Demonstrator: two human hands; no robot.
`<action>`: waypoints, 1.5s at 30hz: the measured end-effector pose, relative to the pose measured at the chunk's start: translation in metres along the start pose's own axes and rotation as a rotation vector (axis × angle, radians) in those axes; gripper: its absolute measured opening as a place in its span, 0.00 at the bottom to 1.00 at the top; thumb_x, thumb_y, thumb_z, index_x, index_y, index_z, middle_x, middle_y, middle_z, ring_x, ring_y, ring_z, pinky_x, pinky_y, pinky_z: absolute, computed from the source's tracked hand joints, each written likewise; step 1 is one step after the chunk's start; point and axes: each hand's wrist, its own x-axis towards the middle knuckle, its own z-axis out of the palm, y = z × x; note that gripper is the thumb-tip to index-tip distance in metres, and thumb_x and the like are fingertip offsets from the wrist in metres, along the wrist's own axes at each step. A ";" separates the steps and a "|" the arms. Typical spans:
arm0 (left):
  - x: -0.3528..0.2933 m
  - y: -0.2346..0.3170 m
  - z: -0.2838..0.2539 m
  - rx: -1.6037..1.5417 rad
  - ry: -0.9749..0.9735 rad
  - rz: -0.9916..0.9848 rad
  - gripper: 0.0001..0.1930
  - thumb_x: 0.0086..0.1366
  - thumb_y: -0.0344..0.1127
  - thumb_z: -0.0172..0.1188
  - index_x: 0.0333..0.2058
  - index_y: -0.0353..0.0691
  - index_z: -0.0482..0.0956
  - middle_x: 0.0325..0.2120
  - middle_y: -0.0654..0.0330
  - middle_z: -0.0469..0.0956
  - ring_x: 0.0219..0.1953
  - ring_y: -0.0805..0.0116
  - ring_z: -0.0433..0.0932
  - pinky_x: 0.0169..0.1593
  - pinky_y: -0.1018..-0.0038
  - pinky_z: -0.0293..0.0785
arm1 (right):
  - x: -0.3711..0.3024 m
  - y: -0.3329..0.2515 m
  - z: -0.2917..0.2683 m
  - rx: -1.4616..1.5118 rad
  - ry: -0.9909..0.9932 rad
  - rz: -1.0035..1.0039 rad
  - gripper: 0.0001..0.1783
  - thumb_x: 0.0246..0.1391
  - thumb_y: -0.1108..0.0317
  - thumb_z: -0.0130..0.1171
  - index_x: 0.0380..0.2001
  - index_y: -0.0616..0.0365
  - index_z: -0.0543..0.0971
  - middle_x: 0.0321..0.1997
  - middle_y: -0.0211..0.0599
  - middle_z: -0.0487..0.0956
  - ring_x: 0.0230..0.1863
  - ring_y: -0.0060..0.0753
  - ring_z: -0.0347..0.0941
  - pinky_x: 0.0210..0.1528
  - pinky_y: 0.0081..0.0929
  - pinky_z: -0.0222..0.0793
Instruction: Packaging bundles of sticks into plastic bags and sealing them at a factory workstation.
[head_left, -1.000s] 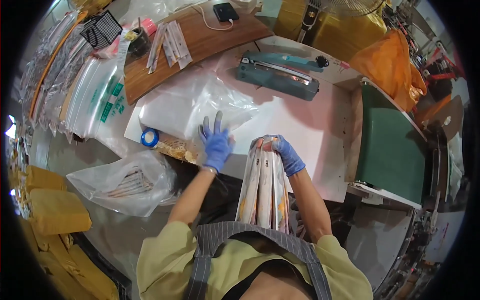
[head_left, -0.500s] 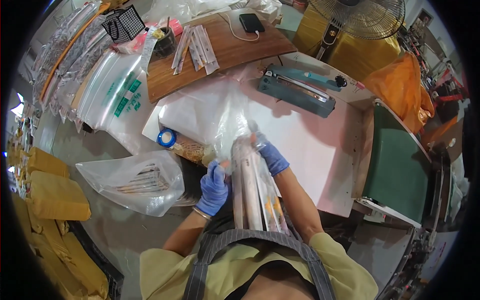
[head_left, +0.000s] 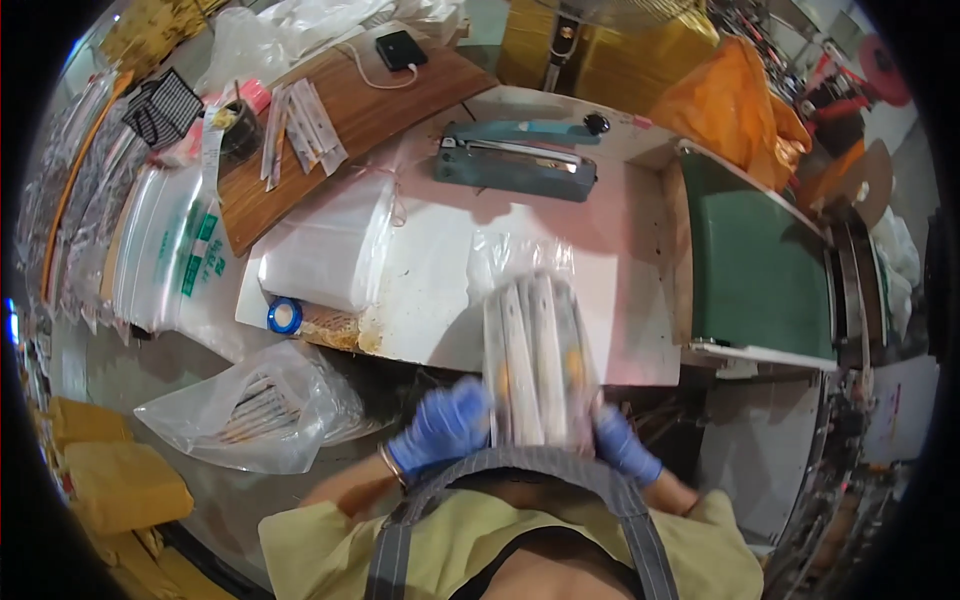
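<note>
Both my hands wear blue gloves and grip the near end of a clear plastic bag [head_left: 535,350] filled with several long white packets. My left hand [head_left: 442,428] clasps its left side close to my chest, and my right hand [head_left: 622,445] clasps its right side. The bag stands on end, blurred by motion, its open top reaching over the front edge of the white table [head_left: 430,300]. A stack of clear empty bags [head_left: 325,250] lies on the table to the left.
A teal heat sealer [head_left: 515,162] sits at the table's back. A blue tape roll [head_left: 284,316] lies at the front left corner. A wooden board [head_left: 330,130] holds more packets. A bag of packets [head_left: 255,412] rests lower left; a green conveyor [head_left: 755,265] runs at right.
My left hand left the table and came to the bag's near end. Both hands slid down the bag toward my chest, and the bag now stands taller over the table's edge.
</note>
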 end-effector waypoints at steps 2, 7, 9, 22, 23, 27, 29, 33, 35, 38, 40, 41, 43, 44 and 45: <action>0.068 -0.004 -0.047 0.029 0.256 0.049 0.16 0.48 0.34 0.59 0.36 0.37 0.69 0.29 0.50 0.70 0.25 0.51 0.72 0.26 0.62 0.69 | -0.013 -0.140 -0.005 -0.162 0.133 -0.866 0.21 0.56 0.58 0.44 0.46 0.64 0.66 0.30 0.46 0.70 0.28 0.39 0.68 0.32 0.30 0.65; 0.184 -0.059 -0.097 -0.303 0.316 -0.339 0.15 0.43 0.18 0.47 0.33 0.38 0.64 0.26 0.55 0.71 0.23 0.70 0.71 0.28 0.74 0.67 | 0.026 -0.255 -0.057 -0.972 0.321 -1.194 0.04 0.42 0.74 0.54 0.25 0.60 0.71 0.24 0.43 0.70 0.26 0.45 0.69 0.27 0.37 0.65; 0.210 -0.026 -0.137 -0.718 0.438 -0.272 0.13 0.44 0.17 0.46 0.30 0.38 0.67 0.27 0.61 0.72 0.18 0.83 0.66 0.22 0.81 0.63 | -0.002 -0.295 -0.076 -0.767 0.518 -1.410 0.04 0.42 0.73 0.55 0.22 0.62 0.71 0.21 0.44 0.69 0.25 0.47 0.69 0.27 0.38 0.64; 0.215 0.012 -0.091 -0.715 0.231 0.050 0.10 0.45 0.20 0.51 0.29 0.39 0.70 0.39 0.61 0.71 0.33 0.77 0.69 0.34 0.82 0.67 | 0.051 -0.240 -0.036 -0.964 0.920 -1.156 0.15 0.40 0.68 0.57 0.34 0.59 0.72 0.35 0.42 0.73 0.35 0.43 0.69 0.36 0.34 0.63; 0.211 0.010 -0.086 -0.716 0.225 0.042 0.10 0.45 0.20 0.51 0.29 0.39 0.70 0.39 0.61 0.71 0.33 0.77 0.69 0.34 0.82 0.67 | 0.049 -0.235 -0.043 -0.961 0.916 -1.149 0.15 0.40 0.68 0.57 0.34 0.59 0.72 0.35 0.42 0.73 0.35 0.43 0.69 0.36 0.34 0.63; 0.206 -0.033 -0.034 -0.751 0.072 0.098 0.54 0.30 0.46 0.75 0.57 0.38 0.56 0.53 0.53 0.60 0.55 0.62 0.62 0.56 0.70 0.58 | 0.045 -0.264 -0.062 -0.768 0.941 -1.531 0.07 0.40 0.71 0.58 0.25 0.57 0.72 0.23 0.40 0.71 0.24 0.42 0.68 0.25 0.35 0.61; 0.212 -0.029 0.017 -1.113 -0.028 -0.140 0.41 0.38 0.40 0.72 0.53 0.39 0.64 0.44 0.58 0.73 0.46 0.68 0.71 0.51 0.74 0.65 | 0.072 -0.280 -0.080 -0.717 0.940 -1.396 0.07 0.42 0.70 0.58 0.19 0.56 0.69 0.17 0.41 0.68 0.19 0.44 0.66 0.21 0.36 0.59; 0.241 -0.060 0.117 -1.250 -0.083 -0.488 0.23 0.43 0.35 0.68 0.39 0.36 0.73 0.31 0.63 0.77 0.33 0.75 0.74 0.39 0.77 0.71 | 0.212 -0.264 -0.137 -0.616 1.190 -0.957 0.09 0.49 0.65 0.54 0.22 0.57 0.69 0.20 0.46 0.70 0.21 0.49 0.65 0.24 0.35 0.62; 0.261 -0.076 0.146 -1.211 -0.170 -0.568 0.20 0.44 0.34 0.68 0.37 0.37 0.74 0.29 0.63 0.77 0.31 0.76 0.74 0.37 0.77 0.71 | 0.265 -0.264 -0.130 -0.535 1.196 -0.893 0.08 0.52 0.63 0.52 0.29 0.57 0.71 0.25 0.46 0.72 0.24 0.45 0.65 0.29 0.28 0.64; 0.282 -0.109 0.144 -1.327 -0.014 -0.503 0.18 0.41 0.34 0.70 0.32 0.34 0.76 0.25 0.63 0.76 0.26 0.75 0.73 0.33 0.76 0.70 | 0.264 -0.324 -0.080 -0.373 0.925 -1.016 0.08 0.53 0.64 0.50 0.34 0.56 0.71 0.28 0.43 0.72 0.27 0.37 0.67 0.34 0.24 0.64; 0.294 -0.143 0.127 -1.333 -0.027 -0.504 0.19 0.40 0.35 0.70 0.32 0.33 0.76 0.25 0.65 0.76 0.27 0.75 0.73 0.34 0.77 0.70 | 0.247 -0.346 -0.073 -0.278 0.751 -1.141 0.09 0.53 0.65 0.49 0.34 0.57 0.71 0.28 0.40 0.72 0.29 0.31 0.67 0.35 0.22 0.64; 0.289 -0.166 0.114 -1.282 -0.103 -0.534 0.20 0.40 0.36 0.70 0.32 0.33 0.76 0.26 0.65 0.76 0.28 0.74 0.73 0.34 0.77 0.69 | 0.244 -0.347 -0.077 -0.208 0.671 -1.102 0.08 0.52 0.66 0.49 0.34 0.57 0.71 0.27 0.37 0.71 0.28 0.27 0.66 0.34 0.21 0.63; 0.273 -0.203 0.098 -1.270 -0.065 -0.681 0.20 0.41 0.35 0.70 0.34 0.33 0.76 0.28 0.65 0.76 0.28 0.74 0.73 0.35 0.77 0.69 | 0.266 -0.333 -0.097 -0.026 0.605 -1.015 0.06 0.50 0.69 0.51 0.30 0.60 0.73 0.24 0.29 0.70 0.27 0.20 0.63 0.32 0.20 0.62; 0.266 -0.213 0.092 -1.256 -0.035 -0.830 0.21 0.43 0.35 0.69 0.36 0.33 0.75 0.29 0.65 0.75 0.29 0.74 0.73 0.36 0.76 0.69 | 0.281 -0.313 -0.112 0.065 0.602 -0.850 0.06 0.49 0.71 0.51 0.29 0.61 0.75 0.24 0.27 0.71 0.27 0.19 0.64 0.31 0.18 0.62; 0.259 -0.209 0.086 -1.160 0.086 -0.762 0.21 0.45 0.35 0.67 0.38 0.32 0.74 0.32 0.61 0.75 0.33 0.72 0.72 0.39 0.76 0.68 | 0.293 -0.292 -0.123 0.114 0.647 -0.810 0.07 0.48 0.71 0.51 0.31 0.60 0.76 0.24 0.26 0.72 0.27 0.17 0.64 0.30 0.17 0.62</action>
